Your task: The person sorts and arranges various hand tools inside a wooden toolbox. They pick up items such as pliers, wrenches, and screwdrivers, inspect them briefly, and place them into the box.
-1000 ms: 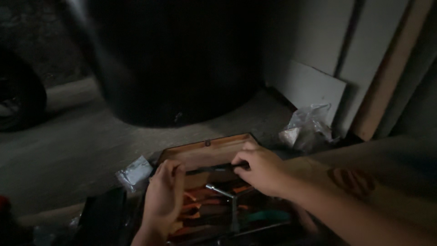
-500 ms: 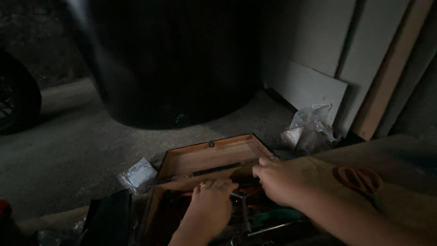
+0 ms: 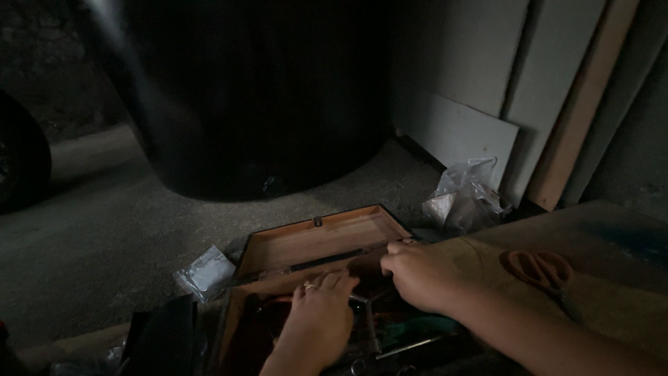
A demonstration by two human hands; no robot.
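An open wooden toolbox [image 3: 313, 237] lies on the concrete floor, lid tipped back. Inside are several hand tools in dim light, among them a metal socket wrench [image 3: 370, 317] and a green-handled tool [image 3: 417, 324]. My left hand [image 3: 316, 317] reaches palm down into the box, fingers curled over the tools, a ring on one finger. My right hand [image 3: 417, 275] rests at the box's right rim, fingertips by the end of a dark bar [image 3: 320, 261] lying along the hinge line. Whether either hand grips anything is hidden.
A big black tank [image 3: 257, 90] stands behind the box, a tyre [image 3: 21, 160] at far left. White boards [image 3: 459, 132] and a wooden plank [image 3: 581, 104] lean on the right wall by a crumpled plastic bag [image 3: 470, 195]. A silver packet [image 3: 205, 271] lies left; orange scissors [image 3: 539, 268] right.
My left hand has moved from the box's left edge into the middle of the tools. My right hand let the dark bar down and slid to the right rim.
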